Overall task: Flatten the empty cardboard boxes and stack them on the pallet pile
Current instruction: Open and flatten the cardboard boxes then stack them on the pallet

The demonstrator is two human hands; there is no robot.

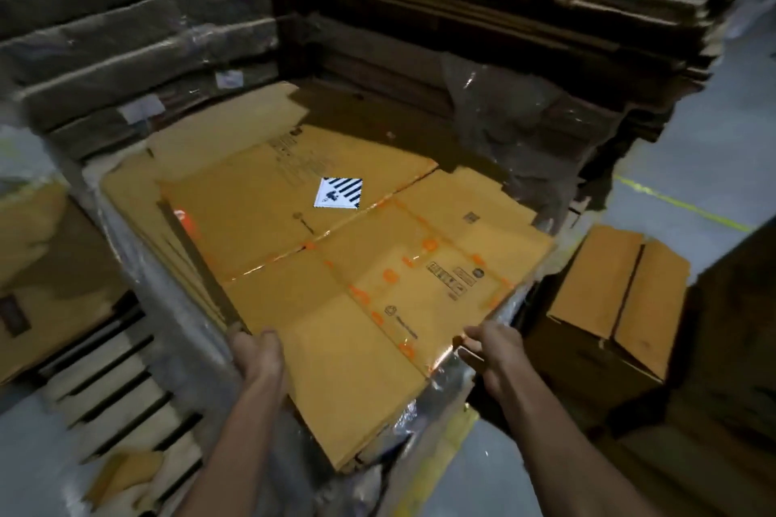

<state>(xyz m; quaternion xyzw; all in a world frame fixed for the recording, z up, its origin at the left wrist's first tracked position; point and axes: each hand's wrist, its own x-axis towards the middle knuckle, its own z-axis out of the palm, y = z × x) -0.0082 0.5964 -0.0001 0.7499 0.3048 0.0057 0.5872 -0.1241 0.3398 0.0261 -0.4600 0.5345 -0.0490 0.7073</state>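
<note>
A flattened box [361,306] is gripped at its near edge by the left hand [260,361] and right hand [489,353], atop the pile [138,248] ahead.

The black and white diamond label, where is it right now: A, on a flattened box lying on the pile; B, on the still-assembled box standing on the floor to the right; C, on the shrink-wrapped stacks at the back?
A: the diamond label sits on a flattened box lying on the pile, beyond the sheet both hands hold.
</note>
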